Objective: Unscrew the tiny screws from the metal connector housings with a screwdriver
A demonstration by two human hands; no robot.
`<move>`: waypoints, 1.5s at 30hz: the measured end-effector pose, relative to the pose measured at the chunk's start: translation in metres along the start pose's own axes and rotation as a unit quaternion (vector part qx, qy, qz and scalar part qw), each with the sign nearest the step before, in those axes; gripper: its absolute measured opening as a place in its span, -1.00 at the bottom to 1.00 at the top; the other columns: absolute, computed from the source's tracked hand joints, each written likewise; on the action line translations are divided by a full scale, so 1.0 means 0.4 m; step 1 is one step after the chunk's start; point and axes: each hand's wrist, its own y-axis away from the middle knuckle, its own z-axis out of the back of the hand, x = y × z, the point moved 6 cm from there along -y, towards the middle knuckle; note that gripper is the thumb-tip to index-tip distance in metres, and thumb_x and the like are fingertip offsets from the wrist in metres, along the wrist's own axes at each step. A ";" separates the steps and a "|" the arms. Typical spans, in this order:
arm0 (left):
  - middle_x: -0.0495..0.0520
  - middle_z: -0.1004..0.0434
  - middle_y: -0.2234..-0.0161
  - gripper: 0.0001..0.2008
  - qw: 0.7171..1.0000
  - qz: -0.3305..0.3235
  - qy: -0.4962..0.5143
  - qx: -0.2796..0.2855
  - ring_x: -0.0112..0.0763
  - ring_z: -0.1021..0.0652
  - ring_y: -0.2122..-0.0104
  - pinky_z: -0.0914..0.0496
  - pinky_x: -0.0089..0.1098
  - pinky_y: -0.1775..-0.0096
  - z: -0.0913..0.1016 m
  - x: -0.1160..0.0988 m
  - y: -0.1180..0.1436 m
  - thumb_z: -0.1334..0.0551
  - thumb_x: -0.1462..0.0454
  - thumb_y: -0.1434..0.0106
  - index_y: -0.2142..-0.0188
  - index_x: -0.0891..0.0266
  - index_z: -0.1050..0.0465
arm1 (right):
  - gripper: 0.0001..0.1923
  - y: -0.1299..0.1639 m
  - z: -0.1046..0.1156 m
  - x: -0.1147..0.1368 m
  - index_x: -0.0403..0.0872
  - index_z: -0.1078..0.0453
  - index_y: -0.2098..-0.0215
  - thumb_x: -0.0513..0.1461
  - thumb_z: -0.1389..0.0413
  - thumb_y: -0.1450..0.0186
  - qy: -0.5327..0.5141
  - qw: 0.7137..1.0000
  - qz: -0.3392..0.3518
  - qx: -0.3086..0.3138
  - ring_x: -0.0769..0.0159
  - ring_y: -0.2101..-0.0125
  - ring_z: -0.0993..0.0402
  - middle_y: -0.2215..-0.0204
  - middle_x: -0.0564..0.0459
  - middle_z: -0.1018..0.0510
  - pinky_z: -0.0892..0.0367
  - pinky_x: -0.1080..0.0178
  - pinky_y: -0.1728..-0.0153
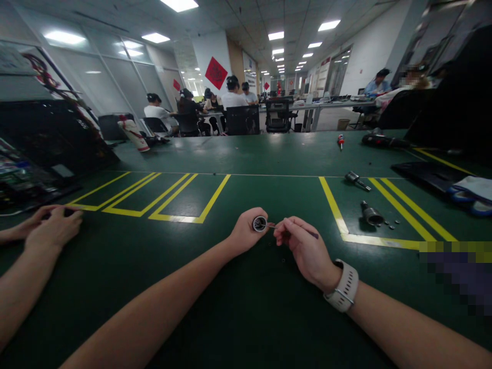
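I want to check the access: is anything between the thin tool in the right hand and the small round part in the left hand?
Nothing visible. The thin dark tool in the right hand already reaches the open face of the small round metal part in the left hand.

Green mat, yellow lines

By our fingers we see a silver ring; beyond them, a dark green table with yellow tape.
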 end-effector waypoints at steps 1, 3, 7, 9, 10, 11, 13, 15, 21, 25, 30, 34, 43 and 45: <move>-0.12 -0.22 0.56 -0.82 1.000 0.000 -0.006 0.000 -0.54 -0.28 0.54 -0.19 -0.48 0.45 -0.001 0.002 0.000 -0.20 0.31 -0.09 0.55 0.25 -0.19 | -0.80 -0.001 0.001 -0.001 -0.09 -0.43 0.48 -0.16 -0.09 -0.22 -0.006 1.000 -0.004 -0.001 0.36 0.44 -0.32 0.49 0.07 -0.45 -0.23 0.27 0.41; -0.11 -0.23 0.55 -0.82 1.000 -0.001 -0.026 0.001 -0.54 -0.29 0.54 -0.19 -0.48 0.45 -0.002 0.005 0.001 -0.20 0.30 -0.10 0.55 0.26 -0.21 | -0.80 -0.004 0.006 -0.003 -0.09 -0.43 0.50 -0.16 -0.10 -0.21 -0.017 1.000 -0.013 -0.008 0.36 0.46 -0.32 0.50 0.07 -0.44 -0.23 0.28 0.42; -0.09 -0.25 0.54 -0.82 0.997 -0.007 -0.078 0.023 -0.52 -0.30 0.53 -0.19 -0.47 0.45 -0.008 0.005 -0.001 -0.18 0.28 -0.13 0.55 0.26 -0.22 | -0.78 -0.009 0.023 -0.005 -0.10 -0.40 0.56 -0.16 -0.11 -0.18 -0.025 0.999 -0.025 -0.041 0.37 0.50 -0.31 0.56 0.08 -0.43 -0.21 0.29 0.46; -0.08 -0.25 0.54 -0.83 0.994 -0.015 -0.098 0.038 -0.51 -0.30 0.52 -0.19 -0.47 0.45 -0.012 0.002 -0.001 -0.17 0.29 -0.14 0.54 0.26 -0.24 | -0.77 -0.010 0.028 -0.005 -0.10 -0.38 0.58 -0.16 -0.11 -0.17 -0.026 0.998 -0.027 -0.051 0.38 0.52 -0.30 0.58 0.08 -0.42 -0.20 0.30 0.48; -0.08 -0.26 0.54 -0.84 0.993 -0.020 -0.105 0.046 -0.50 -0.31 0.52 -0.19 -0.46 0.45 -0.015 0.000 -0.001 -0.17 0.30 -0.14 0.53 0.26 -0.24 | -0.77 -0.011 0.029 -0.004 -0.10 -0.37 0.59 -0.16 -0.10 -0.17 -0.026 0.998 -0.027 -0.052 0.38 0.53 -0.29 0.59 0.09 -0.42 -0.20 0.30 0.49; -0.08 -0.26 0.54 -0.85 0.992 -0.025 -0.111 0.053 -0.50 -0.31 0.51 -0.19 -0.46 0.45 -0.017 -0.002 -0.001 -0.17 0.30 -0.14 0.53 0.26 -0.25 | -0.77 -0.012 0.029 -0.004 -0.10 -0.37 0.59 -0.16 -0.10 -0.17 -0.024 0.998 -0.028 -0.053 0.38 0.54 -0.29 0.60 0.09 -0.42 -0.20 0.30 0.50; -0.07 -0.27 0.54 -0.86 0.990 -0.031 -0.123 0.065 -0.49 -0.32 0.51 -0.19 -0.46 0.44 -0.021 -0.004 0.000 -0.17 0.31 -0.14 0.53 0.25 -0.26 | -0.75 -0.013 0.031 -0.003 -0.09 -0.36 0.61 -0.15 -0.10 -0.16 -0.017 0.998 -0.024 -0.059 0.38 0.56 -0.27 0.62 0.09 -0.41 -0.19 0.31 0.53; -0.07 -0.27 0.54 -0.86 0.988 -0.031 -0.133 0.069 -0.49 -0.32 0.51 -0.19 -0.45 0.44 -0.024 -0.003 0.001 -0.17 0.31 -0.14 0.52 0.25 -0.27 | -0.74 -0.015 0.036 -0.002 -0.09 -0.34 0.64 -0.14 -0.11 -0.15 -0.013 0.997 -0.015 -0.073 0.38 0.60 -0.25 0.65 0.09 -0.38 -0.16 0.31 0.57; -0.07 -0.27 0.54 -0.85 0.987 -0.027 -0.135 0.079 -0.49 -0.32 0.52 -0.20 -0.45 0.44 -0.028 0.003 0.001 -0.18 0.30 -0.14 0.53 0.25 -0.26 | -0.71 -0.015 0.047 -0.003 -0.08 -0.29 0.68 -0.13 -0.10 -0.14 -0.015 0.994 -0.015 -0.104 0.42 0.66 -0.21 0.71 0.11 -0.34 -0.11 0.33 0.63; -0.07 -0.28 0.54 -0.85 0.987 -0.023 -0.134 0.083 -0.49 -0.33 0.51 -0.20 -0.45 0.44 -0.029 0.006 0.001 -0.18 0.30 -0.14 0.52 0.25 -0.25 | -0.68 -0.015 0.045 -0.004 -0.08 -0.27 0.70 -0.13 -0.09 -0.14 -0.006 0.995 -0.020 -0.098 0.43 0.68 -0.19 0.74 0.13 -0.32 -0.08 0.34 0.65; -0.08 -0.28 0.54 -0.86 0.989 -0.010 -0.128 0.077 -0.50 -0.32 0.53 -0.19 -0.47 0.46 -0.027 0.006 0.002 -0.19 0.30 -0.13 0.52 0.25 -0.26 | -0.65 -0.012 0.044 0.002 -0.08 -0.26 0.74 -0.14 -0.08 -0.15 0.100 0.989 -0.003 -0.113 0.45 0.71 -0.16 0.79 0.16 -0.28 -0.03 0.34 0.66; -0.08 -0.28 0.54 -0.86 0.989 -0.006 -0.127 0.074 -0.50 -0.32 0.52 -0.20 -0.46 0.46 -0.025 0.003 0.003 -0.20 0.28 -0.12 0.51 0.25 -0.26 | -0.64 -0.010 0.045 0.005 -0.08 -0.27 0.74 -0.13 -0.08 -0.16 0.169 0.978 0.008 -0.122 0.44 0.70 -0.19 0.78 0.16 -0.28 -0.03 0.34 0.65; -0.08 -0.28 0.55 -0.87 0.986 -0.029 -0.122 0.108 -0.50 -0.33 0.53 -0.19 -0.47 0.48 -0.035 -0.011 0.007 -0.17 0.30 -0.13 0.52 0.25 -0.26 | -0.67 -0.009 0.044 -0.001 -0.08 -0.32 0.67 -0.11 -0.06 -0.19 0.240 0.965 -0.009 -0.107 0.40 0.63 -0.25 0.72 0.15 -0.34 -0.10 0.31 0.58; -0.07 -0.30 0.54 -0.90 0.983 -0.030 -0.130 0.123 -0.49 -0.34 0.53 -0.19 -0.46 0.47 -0.039 -0.011 0.008 -0.18 0.32 -0.12 0.50 0.25 -0.27 | -0.66 -0.007 0.048 0.003 -0.08 -0.31 0.68 -0.12 -0.05 -0.20 0.242 0.963 0.004 -0.121 0.40 0.64 -0.24 0.73 0.15 -0.32 -0.08 0.31 0.59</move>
